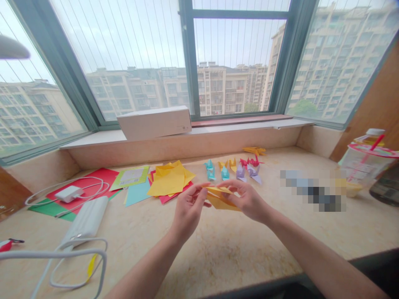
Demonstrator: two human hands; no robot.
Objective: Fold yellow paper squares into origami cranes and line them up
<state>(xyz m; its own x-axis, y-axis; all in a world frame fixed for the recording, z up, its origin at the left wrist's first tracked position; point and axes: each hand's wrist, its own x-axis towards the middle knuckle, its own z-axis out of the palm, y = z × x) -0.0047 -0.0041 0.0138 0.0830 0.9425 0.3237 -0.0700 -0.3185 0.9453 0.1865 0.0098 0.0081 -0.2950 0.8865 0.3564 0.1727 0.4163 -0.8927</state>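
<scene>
Between my two hands, a folded piece of yellow origami paper [222, 200] is held above the stone countertop. My left hand [190, 204] pinches its left edge between thumb and fingers. The right end is gripped by my right hand [246, 198], thumb near and fingers behind; some fingertips are hidden by the paper. Just beyond my hands stand several small folded paper cranes, among them a blue one [210, 169], a purple one [254, 173] and a red one [256, 161]. A pile of yellow paper sheets [170, 178] lies to the left of them.
At left are a red sheet [96, 176], a white charger [69, 193] with its cable and a white power strip [89, 220]. A white box [156, 123] sits on the windowsill. To the right stand a plastic cup [368, 164] with a straw and a pixelated patch.
</scene>
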